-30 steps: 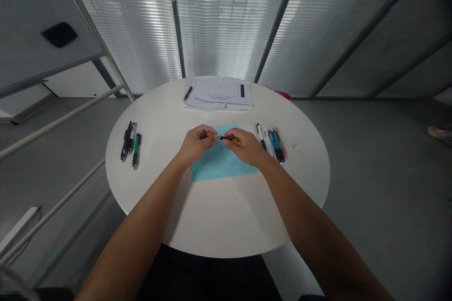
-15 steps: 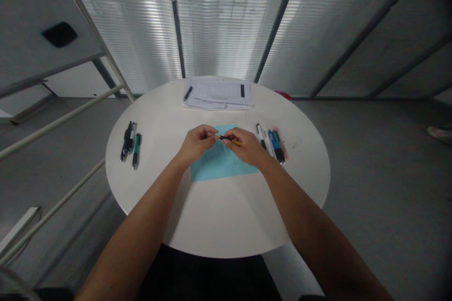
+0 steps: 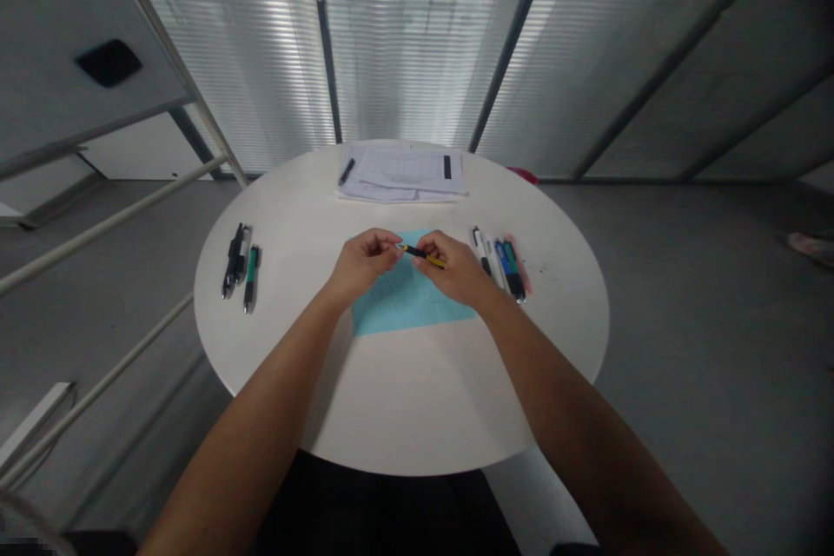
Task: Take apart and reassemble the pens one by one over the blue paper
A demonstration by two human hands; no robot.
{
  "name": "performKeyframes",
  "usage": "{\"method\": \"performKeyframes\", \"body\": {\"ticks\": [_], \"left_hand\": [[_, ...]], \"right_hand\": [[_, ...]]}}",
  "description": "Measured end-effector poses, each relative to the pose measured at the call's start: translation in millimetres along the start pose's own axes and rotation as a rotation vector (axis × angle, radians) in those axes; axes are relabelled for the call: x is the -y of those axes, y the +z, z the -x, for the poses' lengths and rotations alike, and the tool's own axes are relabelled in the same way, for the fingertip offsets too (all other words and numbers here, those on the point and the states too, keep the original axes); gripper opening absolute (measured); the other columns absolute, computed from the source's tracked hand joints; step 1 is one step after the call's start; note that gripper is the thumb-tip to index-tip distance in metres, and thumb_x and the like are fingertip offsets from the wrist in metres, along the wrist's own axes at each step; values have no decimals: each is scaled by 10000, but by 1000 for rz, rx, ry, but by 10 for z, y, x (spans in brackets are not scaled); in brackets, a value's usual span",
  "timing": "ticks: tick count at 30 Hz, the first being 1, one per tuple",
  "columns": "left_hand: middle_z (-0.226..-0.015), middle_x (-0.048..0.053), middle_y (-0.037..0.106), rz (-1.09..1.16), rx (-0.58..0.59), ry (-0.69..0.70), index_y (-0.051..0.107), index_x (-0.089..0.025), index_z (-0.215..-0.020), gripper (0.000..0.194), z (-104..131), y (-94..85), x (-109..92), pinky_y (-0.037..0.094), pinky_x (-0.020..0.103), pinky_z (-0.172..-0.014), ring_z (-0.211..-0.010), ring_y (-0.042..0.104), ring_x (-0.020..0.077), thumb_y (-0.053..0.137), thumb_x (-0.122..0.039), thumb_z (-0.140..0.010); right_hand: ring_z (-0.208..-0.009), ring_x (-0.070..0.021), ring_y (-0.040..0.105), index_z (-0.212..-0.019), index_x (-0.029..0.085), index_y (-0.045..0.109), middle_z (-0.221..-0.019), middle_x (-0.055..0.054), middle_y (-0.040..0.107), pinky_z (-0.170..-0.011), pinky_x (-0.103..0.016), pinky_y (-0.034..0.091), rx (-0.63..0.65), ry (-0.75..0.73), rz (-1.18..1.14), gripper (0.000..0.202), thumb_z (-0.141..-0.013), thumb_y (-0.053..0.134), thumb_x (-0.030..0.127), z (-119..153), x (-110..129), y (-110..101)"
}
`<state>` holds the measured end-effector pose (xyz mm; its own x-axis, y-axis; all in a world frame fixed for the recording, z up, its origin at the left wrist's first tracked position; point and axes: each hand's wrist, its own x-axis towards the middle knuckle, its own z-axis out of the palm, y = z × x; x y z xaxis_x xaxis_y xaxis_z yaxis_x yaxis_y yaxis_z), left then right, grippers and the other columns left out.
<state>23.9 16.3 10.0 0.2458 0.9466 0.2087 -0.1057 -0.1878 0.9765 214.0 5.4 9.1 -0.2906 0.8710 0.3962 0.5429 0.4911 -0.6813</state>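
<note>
A yellow and black pen (image 3: pixel 417 252) is held between my two hands, above a light blue sheet (image 3: pixel 410 300) on the round white table (image 3: pixel 417 400). My right hand (image 3: pixel 454 268) grips its yellow and black barrel between thumb and fingers. At the other end, my left hand (image 3: pixel 368 261) has thumb and fingers pinched together at the pen's tip. Whether a small part sits between those left fingertips is too small to tell.
Several dark pens (image 3: pixel 233 261) and a green pen (image 3: pixel 251 280) lie at the left. To the right are white pens (image 3: pixel 482 250), a blue pen (image 3: pixel 505 261) and another green one. A paper stack (image 3: pixel 400 174) with a dark pen lies at the back.
The fingers of my right hand have shifted slightly, and more of the pen's black section now shows between the hands. My left hand has barely moved.
</note>
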Motion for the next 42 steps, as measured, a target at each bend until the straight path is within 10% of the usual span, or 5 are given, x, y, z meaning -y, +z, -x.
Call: {"method": "performKeyframes", "body": {"ticks": [28, 35, 42], "left_hand": [[-680, -19, 580, -13, -11, 27, 639, -169, -951, 260, -13, -71, 4, 396, 239, -547, -550, 491, 83, 675, -287, -722], [-862, 44, 619, -660, -348, 126, 662, -173, -1000, 270, -100, -393, 146, 455, 304, -730, -706, 539, 142, 509, -195, -778], [-1198, 103, 604, -1089, -125, 77, 667, -259, -1171, 369, -92, -375, 283, 350, 467, -963, -1122, 490, 296, 449, -350, -888]], "right_hand": [[-671, -122, 520, -856, 189, 623, -759, 0, 607, -632, -258, 395, 4, 16, -109, 152, -850, 578, 334, -14, -40, 21], [-655, -124, 525, -875, 183, 627, -750, -4, 613, -614, -257, 399, -42, 84, -111, 198, -856, 560, 368, -29, -77, 45], [-701, -134, 555, -885, 184, 643, -802, -20, 638, -656, -266, 422, -29, 65, -48, 179, -862, 555, 338, -34, -74, 31]]}}
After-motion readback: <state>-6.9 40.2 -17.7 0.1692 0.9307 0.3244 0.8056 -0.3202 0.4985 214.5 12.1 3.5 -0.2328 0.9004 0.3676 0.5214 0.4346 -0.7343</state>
